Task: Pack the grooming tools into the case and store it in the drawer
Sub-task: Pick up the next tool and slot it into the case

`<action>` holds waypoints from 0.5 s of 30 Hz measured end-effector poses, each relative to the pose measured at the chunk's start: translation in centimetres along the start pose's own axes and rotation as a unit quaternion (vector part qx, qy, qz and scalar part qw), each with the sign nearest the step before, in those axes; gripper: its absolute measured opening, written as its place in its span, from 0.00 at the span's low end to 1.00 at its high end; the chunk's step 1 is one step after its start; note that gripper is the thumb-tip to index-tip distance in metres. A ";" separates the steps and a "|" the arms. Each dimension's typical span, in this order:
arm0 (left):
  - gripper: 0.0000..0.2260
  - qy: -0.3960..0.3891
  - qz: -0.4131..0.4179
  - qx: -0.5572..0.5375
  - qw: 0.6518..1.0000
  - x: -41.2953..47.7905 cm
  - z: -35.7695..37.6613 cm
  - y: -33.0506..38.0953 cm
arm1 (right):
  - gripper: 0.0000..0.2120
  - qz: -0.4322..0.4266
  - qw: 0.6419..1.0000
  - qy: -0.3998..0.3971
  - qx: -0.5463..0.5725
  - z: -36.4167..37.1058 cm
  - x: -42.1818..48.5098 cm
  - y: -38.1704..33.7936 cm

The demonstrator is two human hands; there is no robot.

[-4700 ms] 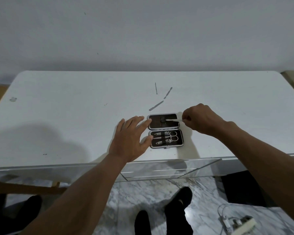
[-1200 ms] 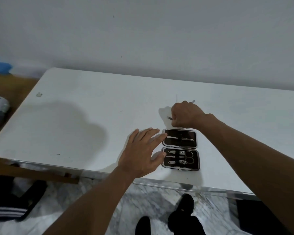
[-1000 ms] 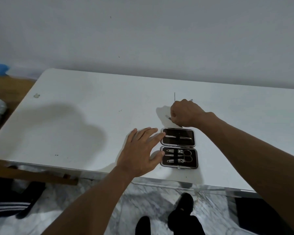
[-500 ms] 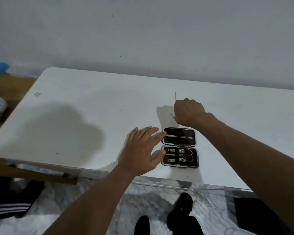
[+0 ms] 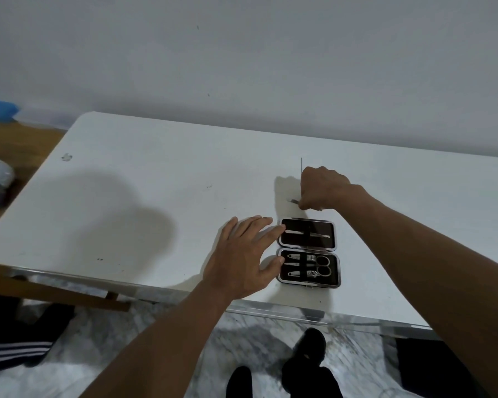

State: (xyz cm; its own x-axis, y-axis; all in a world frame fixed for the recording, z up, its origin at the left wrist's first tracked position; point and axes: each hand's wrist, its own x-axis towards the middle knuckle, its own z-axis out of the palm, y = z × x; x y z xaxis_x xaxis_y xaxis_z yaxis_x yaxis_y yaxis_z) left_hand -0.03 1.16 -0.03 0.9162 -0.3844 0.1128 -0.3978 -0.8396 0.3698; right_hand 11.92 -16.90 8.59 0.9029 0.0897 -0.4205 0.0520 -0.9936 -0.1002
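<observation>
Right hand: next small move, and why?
Probably lift the thin metal tool pinched by the right hand and carry it to the open case. The far half holds just one tool. The left hand steadies the case's left edge, and a thin pin lies beyond.

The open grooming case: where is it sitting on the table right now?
In the head view the open case lies near the front edge of the white table, right of centre, with the left hand touching its left side and the right hand just behind it.
</observation>
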 end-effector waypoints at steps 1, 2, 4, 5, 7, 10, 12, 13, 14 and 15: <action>0.25 -0.001 -0.001 0.001 1.000 0.0 0.0 0.0 | 0.11 0.001 1.000 -0.005 0.004 0.0 0.0 0.0; 0.25 0.000 -0.001 0.001 1.000 0.0 0.0 0.0 | 0.12 0.002 1.000 -0.007 0.007 0.0 0.1 -0.1; 0.25 0.001 -0.001 0.002 1.000 0.0 0.0 0.0 | 0.13 0.004 1.000 -0.006 0.011 0.2 0.2 0.1; 0.25 0.000 0.000 0.002 1.000 0.0 0.0 0.0 | 0.13 0.005 1.000 -0.004 0.013 0.2 0.2 0.1; 0.25 0.000 0.001 0.002 1.000 0.1 0.0 0.0 | 0.12 0.004 1.000 0.001 0.016 0.4 0.3 0.2; 0.25 0.000 -0.001 0.001 1.000 0.1 0.0 0.0 | 0.15 -0.004 1.000 0.005 0.015 0.5 0.2 0.2; 0.25 0.000 -0.002 0.000 1.000 0.1 0.0 0.0 | 0.15 -0.006 1.000 0.010 0.007 0.6 0.2 0.0; 0.25 0.000 -0.001 -0.001 1.000 0.1 0.0 0.0 | 0.15 -0.007 1.000 0.012 0.004 0.7 0.1 -0.1; 0.25 0.001 -0.001 -0.003 1.000 0.0 0.0 0.0 | 0.15 -0.007 1.000 0.012 0.001 0.9 0.1 -0.1; 0.25 0.001 -0.002 -0.003 1.000 0.0 0.0 0.0 | 0.14 -0.007 1.000 0.012 -0.001 1.1 0.1 -0.2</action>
State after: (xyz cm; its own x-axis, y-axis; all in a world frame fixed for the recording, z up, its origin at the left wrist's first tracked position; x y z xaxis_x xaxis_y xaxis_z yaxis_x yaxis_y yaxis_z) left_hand -0.02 1.14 -0.07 0.9175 -0.3814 0.1126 -0.3946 -0.8382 0.3765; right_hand 11.51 -16.63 7.61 0.9117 0.1023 -0.3979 0.0656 -0.9923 -0.1048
